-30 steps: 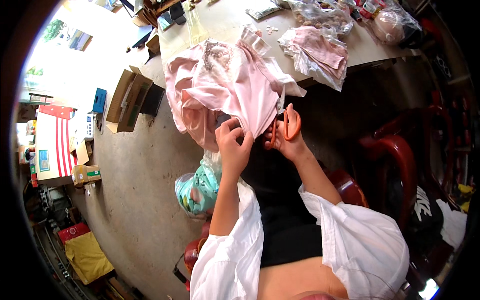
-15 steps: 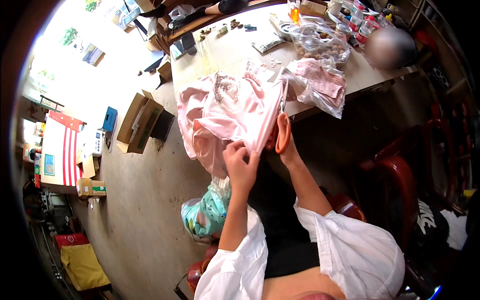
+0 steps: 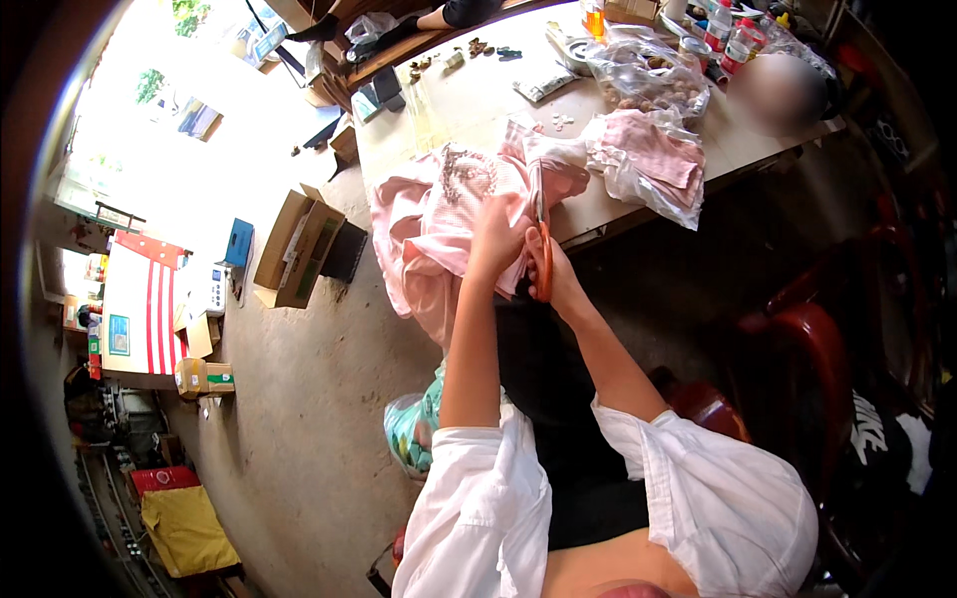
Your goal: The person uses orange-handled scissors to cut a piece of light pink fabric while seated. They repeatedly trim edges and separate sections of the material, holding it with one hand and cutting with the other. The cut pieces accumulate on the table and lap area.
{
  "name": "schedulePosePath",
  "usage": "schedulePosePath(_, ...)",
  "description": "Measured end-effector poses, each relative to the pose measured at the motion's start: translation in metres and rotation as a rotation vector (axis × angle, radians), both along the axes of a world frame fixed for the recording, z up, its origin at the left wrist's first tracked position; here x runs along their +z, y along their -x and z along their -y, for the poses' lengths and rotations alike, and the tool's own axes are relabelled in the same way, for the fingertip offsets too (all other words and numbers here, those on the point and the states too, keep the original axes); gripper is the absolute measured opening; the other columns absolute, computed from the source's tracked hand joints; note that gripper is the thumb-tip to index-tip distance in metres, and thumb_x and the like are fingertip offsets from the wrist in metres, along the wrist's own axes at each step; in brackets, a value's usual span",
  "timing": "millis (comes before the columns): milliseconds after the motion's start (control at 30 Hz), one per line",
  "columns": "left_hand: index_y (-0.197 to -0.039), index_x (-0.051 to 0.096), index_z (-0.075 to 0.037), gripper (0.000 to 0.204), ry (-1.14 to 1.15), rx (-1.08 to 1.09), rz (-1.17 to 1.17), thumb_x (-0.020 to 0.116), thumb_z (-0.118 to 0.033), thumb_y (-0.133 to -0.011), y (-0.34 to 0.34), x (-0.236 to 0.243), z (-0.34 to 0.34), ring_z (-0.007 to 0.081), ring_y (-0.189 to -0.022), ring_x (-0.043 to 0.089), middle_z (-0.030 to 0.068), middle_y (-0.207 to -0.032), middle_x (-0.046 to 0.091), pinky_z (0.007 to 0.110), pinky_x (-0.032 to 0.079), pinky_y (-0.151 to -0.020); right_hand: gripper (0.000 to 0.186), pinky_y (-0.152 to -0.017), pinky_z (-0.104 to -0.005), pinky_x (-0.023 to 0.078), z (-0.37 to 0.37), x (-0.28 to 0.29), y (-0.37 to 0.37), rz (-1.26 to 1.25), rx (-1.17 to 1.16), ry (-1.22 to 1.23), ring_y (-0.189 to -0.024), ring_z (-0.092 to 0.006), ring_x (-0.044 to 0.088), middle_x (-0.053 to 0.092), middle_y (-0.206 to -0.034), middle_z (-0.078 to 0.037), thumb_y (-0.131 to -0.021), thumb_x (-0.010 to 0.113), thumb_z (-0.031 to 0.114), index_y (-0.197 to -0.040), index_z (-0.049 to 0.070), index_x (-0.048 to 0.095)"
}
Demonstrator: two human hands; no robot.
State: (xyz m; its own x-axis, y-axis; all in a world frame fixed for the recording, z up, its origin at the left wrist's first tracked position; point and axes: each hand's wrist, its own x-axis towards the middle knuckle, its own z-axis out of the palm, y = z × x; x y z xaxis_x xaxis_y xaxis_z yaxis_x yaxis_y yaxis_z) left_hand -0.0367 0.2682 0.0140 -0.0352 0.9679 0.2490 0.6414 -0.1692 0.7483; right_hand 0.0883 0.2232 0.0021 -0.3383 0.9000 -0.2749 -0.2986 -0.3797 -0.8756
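Note:
A pale pink garment (image 3: 424,224) with a ruffled, lace-like patch hangs over the near edge of the white table. My left hand (image 3: 500,237) is closed on its fabric, fingertips partly hidden among the folds. Just to the right, my right hand (image 3: 560,277) grips a pair of scissors (image 3: 544,261) by the orange handles. The blades point away from me and lie against the pink cloth; how far apart they are is hard to tell. More pink fabric (image 3: 653,149) lies partly in a clear plastic bag on the table, right of the scissors.
On the table (image 3: 469,110) are a bag of brown round items (image 3: 653,80), bottles (image 3: 743,45) and phones (image 3: 384,90). Below my left forearm sits a teal patterned bag (image 3: 411,429). An open cardboard box (image 3: 299,249) stands left; dark red wooden chairs (image 3: 807,349) are at right.
My left hand has moved up and right onto the fabric beside the scissors. The scissors have turned upright, and their blades now lie along the cloth. The view has shifted slightly.

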Motion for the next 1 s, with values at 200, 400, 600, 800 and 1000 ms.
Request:
schedulePosePath(200,-0.097,0.062,0.001,0.025,0.19,-0.254,0.071,0.063,-0.013,-0.077,-0.022,-0.024,-0.019,0.0237,-0.086,0.06,0.0162,-0.088,0.062,0.034,0.047,-0.076,0.048,-0.04,-0.0193,0.032,-0.001,0.007,-0.035,0.112,-0.005,-0.24,-0.048,-0.0029,0.039,0.041,-0.064,0.006,-0.091,0.048,0.055,-0.098,0.008,0.05)
schedulePosePath(400,-0.084,0.058,-0.002,0.016,-0.007,-0.06,-0.112,0.061,-0.01,-0.07,-0.054,-0.031,-0.02,0.0357,-0.083,0.054,0.0161,-0.081,0.057,0.042,0.044,-0.073,0.05,-0.043,-0.0191,0.037,0.002,-0.002,-0.052,0.364,-0.01,-0.186,-0.055,-0.003,0.044,0.045,-0.069,0.004,-0.091,0.047,0.057,-0.1,0.007,0.05)
schedulePosePath(600,-0.081,0.056,-0.003,0.013,-0.118,0.022,-0.201,0.053,-0.001,-0.069,-0.069,-0.036,-0.003,0.0345,-0.081,0.059,0.0132,-0.084,0.057,0.043,0.047,-0.069,0.053,-0.048,-0.0202,0.04,0.023,-0.004,-0.06,-0.068,0.041,0.091,-0.059,-0.0068,0.048,0.05,-0.074,0.003,-0.088,0.046,0.063,-0.098,0.012,0.053)
schedulePosePath(800,-0.082,0.055,-0.005,0.01,-0.131,-0.009,-0.222,0.054,-0.006,-0.073,-0.07,-0.036,0.001,0.0355,-0.078,0.058,0.0132,-0.081,0.056,0.044,0.046,-0.066,0.053,-0.049,-0.0218,0.043,0.028,0.004,-0.069,-0.098,0.015,0.217,-0.061,-0.0072,0.05,0.05,-0.073,0.002,-0.086,0.047,0.065,-0.089,0.012,0.052)
schedulePosePath(1000,-0.086,0.055,-0.01,0.012,-0.083,-0.093,-0.363,0.055,-0.015,-0.076,-0.067,-0.031,0.005,0.034,-0.075,0.061,0.0096,-0.083,0.061,0.044,0.048,-0.064,0.048,-0.044,-0.0206,0.039,0.007,-0.011,-0.061,0.052,-0.069,0.108,-0.053,-0.006,0.045,0.043,-0.066,0.004,-0.086,0.05,0.061,-0.087,0.013,0.047)
